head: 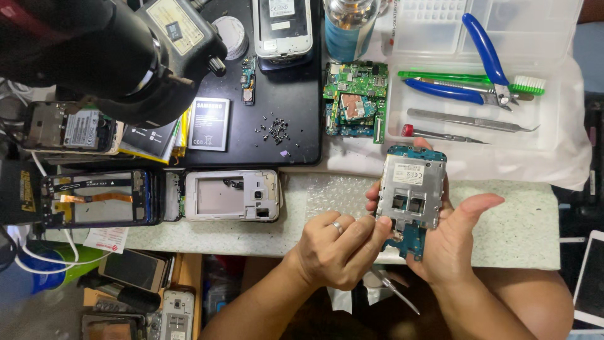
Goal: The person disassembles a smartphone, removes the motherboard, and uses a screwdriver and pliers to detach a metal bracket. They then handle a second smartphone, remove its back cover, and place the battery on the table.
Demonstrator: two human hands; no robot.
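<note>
right hand cradles a light, fragile phone circuit board by its edges, left hand fingers pinching its lower corner.

A speckled bench carries a black mat, clear tray, bubble wrap and white phone frame.

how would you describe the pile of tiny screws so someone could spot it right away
Find the black mat at the top middle of the bench. The screws lie loose near its lower middle, right of the grey battery and left of the green circuit boards. They are the only scatter of tiny dark specks; everything nearby is one flat piece.
</note>
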